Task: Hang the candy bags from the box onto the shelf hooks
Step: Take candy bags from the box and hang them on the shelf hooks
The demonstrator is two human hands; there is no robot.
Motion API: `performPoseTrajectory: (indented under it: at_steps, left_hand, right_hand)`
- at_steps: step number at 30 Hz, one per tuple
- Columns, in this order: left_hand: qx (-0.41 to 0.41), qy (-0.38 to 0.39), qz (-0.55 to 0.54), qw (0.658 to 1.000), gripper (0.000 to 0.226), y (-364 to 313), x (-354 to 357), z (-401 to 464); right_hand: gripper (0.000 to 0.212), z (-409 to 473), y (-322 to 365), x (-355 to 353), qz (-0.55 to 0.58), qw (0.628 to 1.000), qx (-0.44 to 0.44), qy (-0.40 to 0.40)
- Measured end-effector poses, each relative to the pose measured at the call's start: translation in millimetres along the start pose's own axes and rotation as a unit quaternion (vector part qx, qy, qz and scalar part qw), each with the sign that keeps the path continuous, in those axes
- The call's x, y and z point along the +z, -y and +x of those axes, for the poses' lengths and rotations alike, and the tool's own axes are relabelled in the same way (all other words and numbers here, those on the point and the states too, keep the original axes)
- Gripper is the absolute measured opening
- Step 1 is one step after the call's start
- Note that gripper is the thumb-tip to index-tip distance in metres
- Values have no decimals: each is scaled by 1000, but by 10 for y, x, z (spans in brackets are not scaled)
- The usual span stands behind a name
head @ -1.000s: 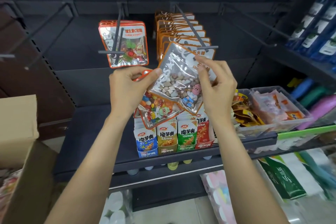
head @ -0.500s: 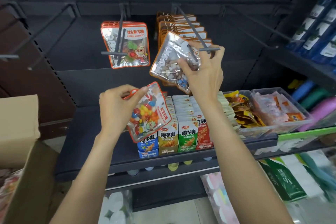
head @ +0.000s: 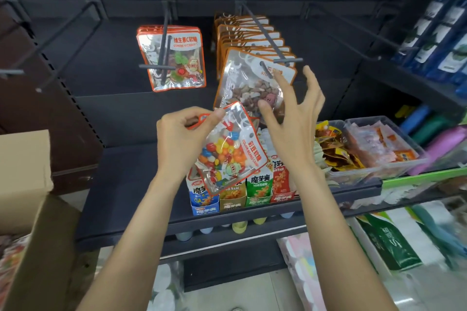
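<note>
My left hand [head: 180,141] pinches the top corner of the jelly bean bag [head: 228,150], light, crinkly and slippery so best held by its stiff header, while my right hand [head: 293,121] hovers spread and empty beside the bag [head: 249,83] hanging on the hook [head: 265,35]

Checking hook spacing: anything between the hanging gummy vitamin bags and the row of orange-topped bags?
Head view: nothing hangs between the gummy vitamin bags and the orange-topped bags, only the bare dark back panel.

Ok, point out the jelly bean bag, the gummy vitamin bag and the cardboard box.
jelly bean bag [head: 225,151]: head view, on the beans.
gummy vitamin bag [head: 185,43]: head view, on its printed label.
cardboard box [head: 24,161]: head view, on its raised flap.
</note>
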State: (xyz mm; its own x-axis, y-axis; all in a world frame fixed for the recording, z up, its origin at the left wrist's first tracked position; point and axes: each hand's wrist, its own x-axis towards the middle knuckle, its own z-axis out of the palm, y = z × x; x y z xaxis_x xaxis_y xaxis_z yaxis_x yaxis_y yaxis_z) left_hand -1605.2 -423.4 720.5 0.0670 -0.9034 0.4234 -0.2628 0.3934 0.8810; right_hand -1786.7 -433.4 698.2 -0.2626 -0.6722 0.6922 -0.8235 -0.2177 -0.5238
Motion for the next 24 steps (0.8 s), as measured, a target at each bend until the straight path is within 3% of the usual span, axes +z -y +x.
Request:
performPoseTrajectory:
  at_steps: [2,4,7,10,12,18,22,24]
  left_hand:
    - [-11,9,-18,1000,11,-20,18,-12]
    - [-24,16,-51,998,12,-51,22,-37]
    - [-66,28,-114,991,6,-101,22,-110]
    - [-99,35,-161,981,8,-144,14,-230]
    - [-119,31,-185,975,11,-158,0,-327]
    - [-198,35,-272,941,17,-172,-129,-655]
    - [-210,-23,-338,917,23,-206,-210,-893]
    - [-208,-48,-353,911,21,-217,-246,-1024]
  right_hand:
    - [40,-120,64,-195,68,997,29,-1]
    - [39,-292,141,-399,176,980,81,47]
    - [57,-540,242,-561,267,930,174,182]
    - [74,-697,237,-556,267,906,219,246]
    - [75,-746,223,-577,293,893,241,243]
    - [48,-950,245,-660,336,892,248,176]
    - [35,-1190,372,-675,388,874,274,106]
    - [31,-1326,486,-654,412,854,288,138]
